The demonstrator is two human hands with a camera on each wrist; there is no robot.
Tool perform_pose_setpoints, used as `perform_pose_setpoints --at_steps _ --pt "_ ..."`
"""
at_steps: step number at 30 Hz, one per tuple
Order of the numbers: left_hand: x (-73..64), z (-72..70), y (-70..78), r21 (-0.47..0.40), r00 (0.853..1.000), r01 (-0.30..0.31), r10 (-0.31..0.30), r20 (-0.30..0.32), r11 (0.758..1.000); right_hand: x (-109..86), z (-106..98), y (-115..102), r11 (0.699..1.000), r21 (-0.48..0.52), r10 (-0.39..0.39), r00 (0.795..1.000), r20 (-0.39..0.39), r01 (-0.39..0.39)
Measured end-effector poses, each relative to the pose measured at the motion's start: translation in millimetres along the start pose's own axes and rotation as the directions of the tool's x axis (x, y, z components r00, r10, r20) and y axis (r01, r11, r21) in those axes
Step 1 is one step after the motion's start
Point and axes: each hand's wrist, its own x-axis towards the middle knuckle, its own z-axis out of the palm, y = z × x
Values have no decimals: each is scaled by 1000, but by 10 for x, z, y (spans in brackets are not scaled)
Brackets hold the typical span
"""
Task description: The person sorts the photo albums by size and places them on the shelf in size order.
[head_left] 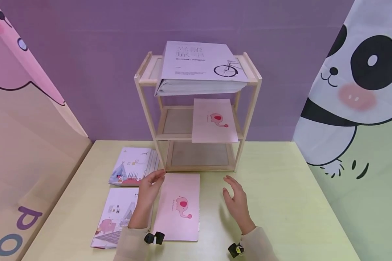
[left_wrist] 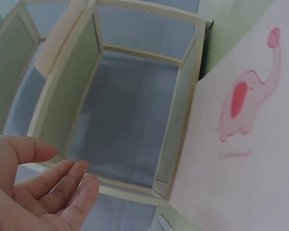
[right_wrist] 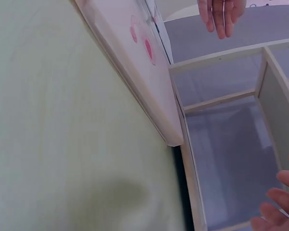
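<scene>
A pink notebook (head_left: pixel 191 188) with an elephant drawing lies on the table in front of a small wooden rack (head_left: pixel 199 168). My left hand (head_left: pixel 149 190) hovers by its far left corner, fingers loosely bent and nothing between them; in the left wrist view the hand (left_wrist: pixel 48 192) has bare space between thumb and fingers. To the right of the notebook, my right hand (head_left: pixel 237 203) hangs above the table with relaxed fingers, holding nothing. A second pink elephant notebook (head_left: pixel 204 127) lies on the rack's middle shelf, its front edge jutting out slightly.
A thick white book (head_left: pixel 196 69) with a bicycle picture covers much of the rack's top. Two illustrated books, one farther back (head_left: pixel 134 163) and one nearer (head_left: pixel 112 214), lie at the left. Printed cloths, one with a panda (head_left: pixel 362 98), hang at both sides.
</scene>
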Motion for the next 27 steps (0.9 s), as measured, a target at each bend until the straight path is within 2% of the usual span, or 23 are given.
perform_pose_setpoints --at_steps 5,10,14,17,21,27 --pt "-81 -23 -140 38 999 54 -54 -6 998 -99 59 26 997 57 55 998 33 -56" --pt "-169 -57 -280 76 998 55 -52 -32 996 -183 125 37 986 113 110 991 81 -119" --pt "-231 -64 -356 55 996 89 -88 -19 995 -246 171 47 984 116 121 986 111 -134" --pt "-262 -58 -398 82 995 103 -101 -25 991 -276 203 54 982 115 132 980 152 -150" --pt "-293 -46 -443 136 992 118 -112 -53 984 -306 238 50 973 112 174 960 221 -202" --pt "-328 -63 -484 158 985 171 -166 -45 972 -329 280 24 951 110 247 924 292 -289"
